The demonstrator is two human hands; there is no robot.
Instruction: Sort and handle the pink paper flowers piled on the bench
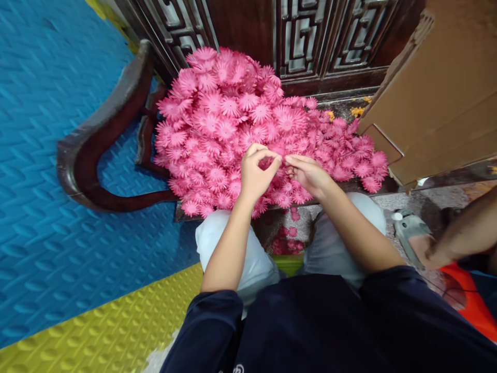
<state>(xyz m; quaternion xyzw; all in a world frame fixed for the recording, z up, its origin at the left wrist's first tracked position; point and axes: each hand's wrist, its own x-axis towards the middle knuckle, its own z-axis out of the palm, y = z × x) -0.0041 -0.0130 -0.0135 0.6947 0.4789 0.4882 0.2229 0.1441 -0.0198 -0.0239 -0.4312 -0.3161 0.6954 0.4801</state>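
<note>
A big heap of pink paper flowers (233, 114) lies on a low dark wooden seat in front of me. My left hand (256, 173) hovers over the heap's near edge, thumb and fingers pinched on a small pink flower piece. My right hand (308, 173) is beside it, fingertips meeting the left hand's at that same piece. Both forearms reach out over my knees in light trousers. Several pink flowers (287, 243) lie on the floor between my legs.
A curved dark wooden armrest (97, 150) stands at the left on blue foam mats (46, 155); a yellow mat (108, 326) is nearer. A carved wooden back panel (310, 36) rises behind. A brown cardboard box (442, 88) is at the right. Another person's arm (462, 235) enters at the right.
</note>
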